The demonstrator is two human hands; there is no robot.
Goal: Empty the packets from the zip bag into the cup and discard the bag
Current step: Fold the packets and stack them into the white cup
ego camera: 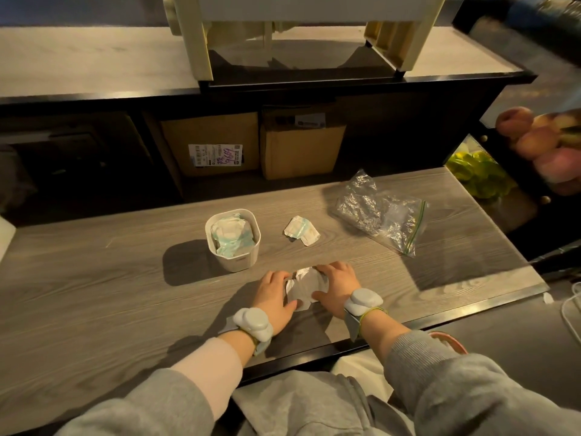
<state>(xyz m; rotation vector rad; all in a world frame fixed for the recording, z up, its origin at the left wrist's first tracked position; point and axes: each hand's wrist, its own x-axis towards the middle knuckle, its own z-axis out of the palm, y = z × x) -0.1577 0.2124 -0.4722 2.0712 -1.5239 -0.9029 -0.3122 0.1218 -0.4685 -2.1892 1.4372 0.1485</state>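
A white cup (234, 261) stands on the wooden table (110, 278), stuffed with white and pale blue packets (232, 236). To its right lie two loose packets (301, 230). A crumpled clear zip bag (379, 212) with a green seal lies flat at the right rear. Close to the front edge, my left hand (275, 294) and my right hand (338, 286) hold a small stack of white packets (305, 286) between them, fingers curled over its two sides while it rests on the table.
Cardboard boxes (217, 146) sit on a dark shelf behind the table. A cream frame (201, 42) stands on the upper counter. Peaches (534, 140) and green fruit (478, 176) are at the right. A white cable (570, 309) lies past the table's right edge.
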